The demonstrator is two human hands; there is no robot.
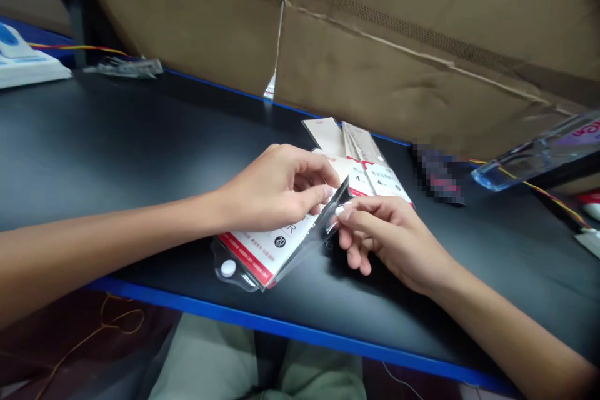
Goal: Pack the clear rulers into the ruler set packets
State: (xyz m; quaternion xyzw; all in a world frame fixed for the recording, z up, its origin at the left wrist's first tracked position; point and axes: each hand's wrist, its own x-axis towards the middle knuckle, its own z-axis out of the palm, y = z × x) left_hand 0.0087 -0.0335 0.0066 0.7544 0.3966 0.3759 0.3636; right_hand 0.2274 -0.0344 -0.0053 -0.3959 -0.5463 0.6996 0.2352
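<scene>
Our black bench (107, 137) ran to a blue front edge (281, 325), with open room left of our hands. On it lay a clear snap-button pouch (262, 256), its top edge pinched by the fingertips (330, 192) of our left hand (276, 187) and right hand (389, 240), just beside stacked packets (370, 169).

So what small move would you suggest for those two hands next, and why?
Probably ease the clear plastic pouch further open: the left hand and right hand both pinch at its raised edge, and the white-and-red printed card lies inside.
</scene>
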